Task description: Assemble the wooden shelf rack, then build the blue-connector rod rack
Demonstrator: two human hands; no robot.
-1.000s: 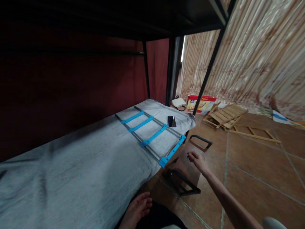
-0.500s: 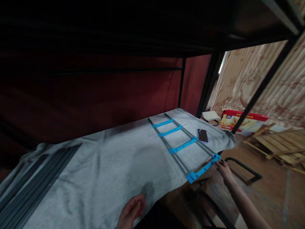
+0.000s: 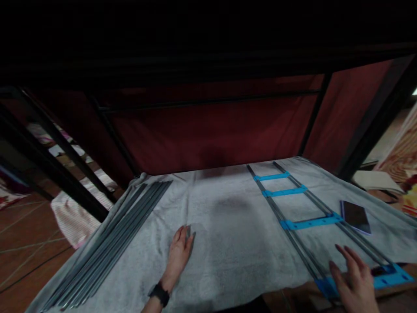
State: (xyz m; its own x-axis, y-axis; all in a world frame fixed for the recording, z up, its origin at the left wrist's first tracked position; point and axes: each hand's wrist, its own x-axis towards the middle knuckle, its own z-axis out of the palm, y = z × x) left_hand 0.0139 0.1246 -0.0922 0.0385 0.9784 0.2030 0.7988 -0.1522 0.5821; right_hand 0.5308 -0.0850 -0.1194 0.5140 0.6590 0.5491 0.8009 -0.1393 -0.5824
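A ladder-like rack frame of grey tubes joined by several blue plastic crosspieces (image 3: 311, 223) lies on the right of the cloth-covered bed. My right hand (image 3: 353, 278) hovers over its near end, fingers apart, in front of the nearest blue crosspiece (image 3: 394, 278). Whether it touches that piece is unclear. Wearing a black wristband (image 3: 159, 294), my left hand (image 3: 180, 250) is over the middle-left of the cloth with fingers loosely spread and nothing in them. To its left lies a bundle of loose grey tubes (image 3: 120, 237), side by side.
A phone (image 3: 355, 216) rests on the cloth (image 3: 228, 243) right of the rack frame. Dark metal bed posts (image 3: 316, 115) and red curtains (image 3: 208, 139) enclose the back. A low dark upper bunk hangs overhead. A striped cloth (image 3: 76, 213) drapes at left.
The view has swung left. My right hand has let go of the near blue crosspiece's corner and spread its fingers. My left hand has reached forward over the cloth and opened.
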